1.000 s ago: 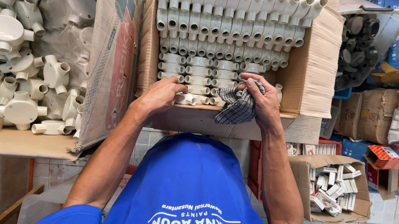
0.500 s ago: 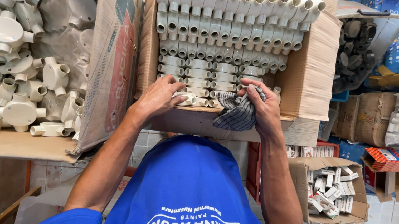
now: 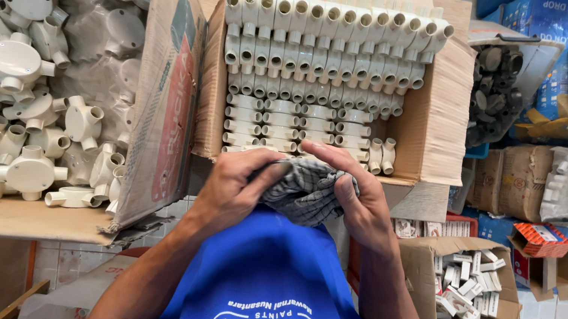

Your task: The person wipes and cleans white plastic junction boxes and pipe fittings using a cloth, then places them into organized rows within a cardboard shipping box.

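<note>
Both hands have come back from the rows of fittings toward the body, and the checked cloth is now gathered up between them instead of lying over the parts. My left hand (image 3: 233, 193) curls its fingers around the left side of the grey checked cloth (image 3: 305, 192), and my right hand (image 3: 361, 198) lies over the top and the right side, thumb and fingers pressing into the folds. So both hands are closed on the cloth, and no fitting can be seen inside it.

Just beyond the hands is the open cardboard box (image 3: 441, 124), filled with cream pipe fittings (image 3: 315, 58) in tidy rows, with two pieces (image 3: 381, 156) standing apart at the right end of the nearest row. To the left, a bigger carton holds loose round junction boxes (image 3: 15, 60).

I judge that the step in hand is wiping, with the cloth being re-bunched between passes. A next move would call for one hand to let go and take a fitting from the near row.
</note>
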